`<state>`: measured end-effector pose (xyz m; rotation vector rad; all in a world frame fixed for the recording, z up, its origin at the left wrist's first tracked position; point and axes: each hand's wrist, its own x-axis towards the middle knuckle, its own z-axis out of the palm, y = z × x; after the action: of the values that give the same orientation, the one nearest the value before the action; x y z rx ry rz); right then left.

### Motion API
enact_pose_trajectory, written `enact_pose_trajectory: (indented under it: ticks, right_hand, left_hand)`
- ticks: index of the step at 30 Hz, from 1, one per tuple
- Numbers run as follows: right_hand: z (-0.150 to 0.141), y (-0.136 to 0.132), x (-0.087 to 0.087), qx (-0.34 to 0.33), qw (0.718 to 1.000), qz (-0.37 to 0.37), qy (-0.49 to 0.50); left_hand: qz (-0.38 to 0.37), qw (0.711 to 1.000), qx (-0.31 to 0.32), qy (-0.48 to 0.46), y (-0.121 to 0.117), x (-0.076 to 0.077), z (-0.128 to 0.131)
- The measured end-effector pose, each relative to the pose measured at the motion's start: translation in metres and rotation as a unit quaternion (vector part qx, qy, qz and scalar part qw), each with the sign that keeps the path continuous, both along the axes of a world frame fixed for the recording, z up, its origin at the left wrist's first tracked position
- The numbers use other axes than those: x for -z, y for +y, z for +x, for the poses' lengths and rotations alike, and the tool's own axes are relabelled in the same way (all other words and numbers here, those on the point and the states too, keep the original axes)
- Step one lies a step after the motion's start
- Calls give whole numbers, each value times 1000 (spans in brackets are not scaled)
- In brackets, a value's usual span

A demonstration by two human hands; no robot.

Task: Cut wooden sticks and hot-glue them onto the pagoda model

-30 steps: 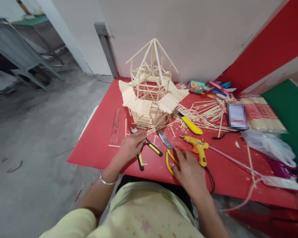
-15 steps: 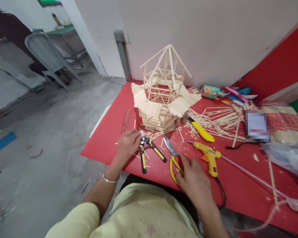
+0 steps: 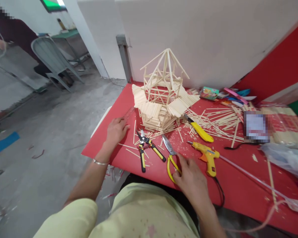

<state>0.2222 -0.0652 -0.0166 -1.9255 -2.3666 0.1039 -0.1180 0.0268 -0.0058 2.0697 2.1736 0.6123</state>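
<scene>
My left hand is at the left part of the red table, its fingers closed on the near end of a clear ruler. My right hand rests on the yellow handles of a pair of scissors, its fingers curled round one loop; the blades point away from me. Between the hands lie wire strippers with black and yellow handles, their jaws apart. Behind them stands a pagoda-like model of thin wooden sticks, with an open pointed roof frame and slatted lower eaves.
To the right are a yellow glue gun with a cord, a yellow utility knife and loose wooden sticks. Packs of sticks and a plastic bag lie farther right. A person sits at the far left near a grey chair.
My left hand has moved left and away from the wire strippers to the ruler, which has turned to a slant. My right hand stays at the scissors. The view has shifted slightly.
</scene>
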Motion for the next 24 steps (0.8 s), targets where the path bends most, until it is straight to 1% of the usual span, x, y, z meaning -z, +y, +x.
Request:
enact_pose_trajectory:
  ticks: [2,3,5,6,7,8,9,11,13,15,18,20,24]
  right_hand:
    - [1,0,2,8,1000,-2,-4]
    - [1,0,2,13,1000,-8,-6]
    - [1,0,2,23,999,-23,-7]
    - [1,1,2,25,999,-28,-5]
    - [0,1,1,24,999,-32,-3]
    - [0,1,0,23,999,-34,-1]
    - [0,1,0,20,999,-35,1]
    - [-1,0,-2,14,999,-37,6]
    - [-3,0,-4,14,999,-43,11]
    - [-4,0,-5,18,999,-48,15]
    - [-6,0,-4,17,998,-52,20]
    - [-6,1,-2,13,998,-55,20]
    - [-4,3,1,14,998,-67,10]
  left_hand:
    - [23,995,101,-2,-23,6,25]
    - [30,987,160,-5,-35,10,40]
    - [31,960,278,-9,-56,18,68]
    - [25,946,324,-8,-63,20,79]
    - [17,935,355,-6,-67,20,88]
    - [8,929,369,-4,-69,19,92]
    - [3,932,363,-4,-68,17,93]
    - [-6,938,345,-5,-64,12,86]
    - [-6,942,335,-8,-57,7,72]
    - [-2,946,325,-12,-49,6,57]
    - [13,956,294,-18,-39,11,37]
    - [19,961,277,-16,-34,16,29]
    - [38,966,254,-25,-27,25,27]
